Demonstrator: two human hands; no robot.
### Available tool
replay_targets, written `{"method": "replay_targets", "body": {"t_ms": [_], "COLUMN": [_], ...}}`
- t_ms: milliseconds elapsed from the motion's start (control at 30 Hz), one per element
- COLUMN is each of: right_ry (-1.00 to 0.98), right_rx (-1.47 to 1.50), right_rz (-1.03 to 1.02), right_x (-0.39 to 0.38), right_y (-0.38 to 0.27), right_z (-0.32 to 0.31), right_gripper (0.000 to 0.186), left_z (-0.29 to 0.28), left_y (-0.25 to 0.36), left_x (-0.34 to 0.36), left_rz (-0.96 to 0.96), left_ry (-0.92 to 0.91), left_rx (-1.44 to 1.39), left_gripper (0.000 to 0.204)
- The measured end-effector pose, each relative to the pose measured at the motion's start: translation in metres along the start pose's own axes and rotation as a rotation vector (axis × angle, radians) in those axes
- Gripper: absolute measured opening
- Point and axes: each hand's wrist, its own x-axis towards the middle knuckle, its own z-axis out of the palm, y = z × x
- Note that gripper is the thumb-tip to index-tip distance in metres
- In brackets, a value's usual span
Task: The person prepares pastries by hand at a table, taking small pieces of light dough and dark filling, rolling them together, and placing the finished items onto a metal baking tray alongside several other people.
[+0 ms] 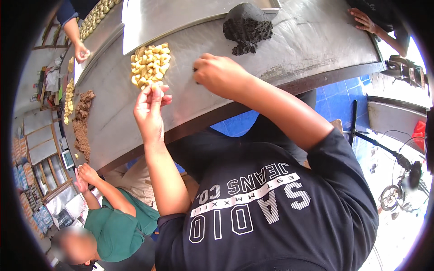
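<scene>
My left hand (151,108) is raised at the near edge of a pile of small yellow dough pieces (151,63). Its thumb and fingertips pinch a small pale yellow dough piece (156,85). To the right, my right hand (221,77) hovers over the metal table with its fingers curled in. Dark bits like black dough show at its fingertips; the palm side is hidden. Beyond that hand sits a large lump of black dough (247,28), smooth on top and crumbly at its near side.
Metal trays (156,25) lie along the far side of the metal table (312,43). Brown crumbly dough (82,122) and more yellow pieces (68,101) are at left. A person in green (120,226) sits left; other people's hands (81,52) reach in at far left and far right.
</scene>
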Motion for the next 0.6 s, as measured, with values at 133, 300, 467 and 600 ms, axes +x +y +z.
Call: {"method": "replay_targets", "body": {"t_ms": [133,300,467,600], "right_ry": [0.002,0.149,0.371,0.275], "right_rx": [0.058,0.115,0.217,0.048], "right_rz": [-0.259,-0.143,0.311,0.357], "right_x": [0.014,-0.074,-0.109,-0.100], "right_y": [-0.028,0.022,0.027,0.027], "right_z": [0.026,-0.033,-0.052,-0.064], "right_gripper": [0.013,0.026,0.025,0.027], "left_z": [-0.016,-0.011,0.027,0.044], "left_y": [-0.002,-0.017,-0.022,-0.022], "left_x": [-0.005,-0.019,-0.029,-0.024], "left_rz": [0.141,-0.003,0.280,0.593], "left_ry": [0.117,0.024,-0.183,-0.196], "left_rx": [0.125,-0.243,0.259,0.871], "left_gripper": [0.026,0.024,0.025,0.029]}}
